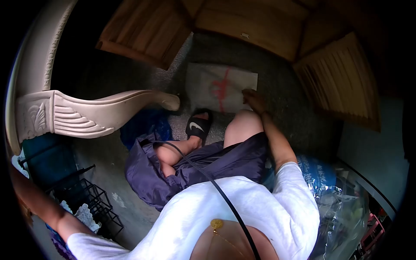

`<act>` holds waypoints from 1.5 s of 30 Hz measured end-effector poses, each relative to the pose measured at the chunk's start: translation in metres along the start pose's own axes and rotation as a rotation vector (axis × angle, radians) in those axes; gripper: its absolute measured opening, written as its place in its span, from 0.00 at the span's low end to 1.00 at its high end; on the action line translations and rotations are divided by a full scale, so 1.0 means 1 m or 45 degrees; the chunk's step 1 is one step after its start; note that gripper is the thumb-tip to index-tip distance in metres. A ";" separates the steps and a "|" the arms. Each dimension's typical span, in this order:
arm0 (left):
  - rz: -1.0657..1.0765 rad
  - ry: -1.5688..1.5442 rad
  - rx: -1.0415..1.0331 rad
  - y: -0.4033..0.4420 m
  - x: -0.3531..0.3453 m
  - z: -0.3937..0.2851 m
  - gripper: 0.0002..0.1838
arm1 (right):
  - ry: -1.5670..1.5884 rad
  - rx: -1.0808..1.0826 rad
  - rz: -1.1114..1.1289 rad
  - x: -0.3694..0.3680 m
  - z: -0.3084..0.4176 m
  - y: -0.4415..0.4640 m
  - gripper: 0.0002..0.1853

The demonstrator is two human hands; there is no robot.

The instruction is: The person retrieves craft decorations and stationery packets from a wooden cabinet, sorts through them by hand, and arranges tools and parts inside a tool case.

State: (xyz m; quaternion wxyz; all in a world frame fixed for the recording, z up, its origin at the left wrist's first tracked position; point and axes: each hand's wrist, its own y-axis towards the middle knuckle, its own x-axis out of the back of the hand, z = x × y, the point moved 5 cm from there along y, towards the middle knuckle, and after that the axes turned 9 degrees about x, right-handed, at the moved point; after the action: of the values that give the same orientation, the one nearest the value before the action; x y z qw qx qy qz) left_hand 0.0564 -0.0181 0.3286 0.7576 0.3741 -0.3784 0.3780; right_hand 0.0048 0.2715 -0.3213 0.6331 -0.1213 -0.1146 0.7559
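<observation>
A flat pale sheet (201, 89) with a red brushed mark lies on the dark floor beyond my feet; whether it is paper or a sack, I cannot tell. At its right edge is my right hand (255, 102), fingers curled down onto the sheet and closed on its border; the fingertips are dim. My left forearm reaches out to the far left, and the hand itself is out of sight past the pale carved furniture leg (86, 115). Beside the sheet's lower edge rests my foot in a black sandal (199, 125).
A wooden cabinet (249, 26) stands ahead, its left door (143, 32) and right door (340, 82) swung outward. Blue plastic (147, 128) lies under the carved leg. To my right are clear plastic wrapping (338, 212) and a blue printed package (318, 173). A black wire rack (95, 199) is at left.
</observation>
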 end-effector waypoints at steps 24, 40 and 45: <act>0.959 -1.174 0.362 0.024 -0.485 -0.326 0.09 | -0.355 0.233 -0.383 0.022 0.046 -0.013 0.18; 0.910 -1.422 0.618 0.017 -0.428 -0.238 0.04 | -0.298 0.262 0.128 -0.034 0.092 0.008 0.25; 0.762 -1.614 0.575 0.004 -0.415 -0.224 0.07 | -0.363 0.023 0.506 -0.079 0.114 0.017 0.24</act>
State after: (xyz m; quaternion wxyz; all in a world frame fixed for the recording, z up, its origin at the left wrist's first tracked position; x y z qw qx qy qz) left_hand -0.0594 0.0549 -0.1224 0.1623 0.5485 -0.7426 0.3483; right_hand -0.0355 0.1887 -0.2165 0.4503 -0.0277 -0.1700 0.8761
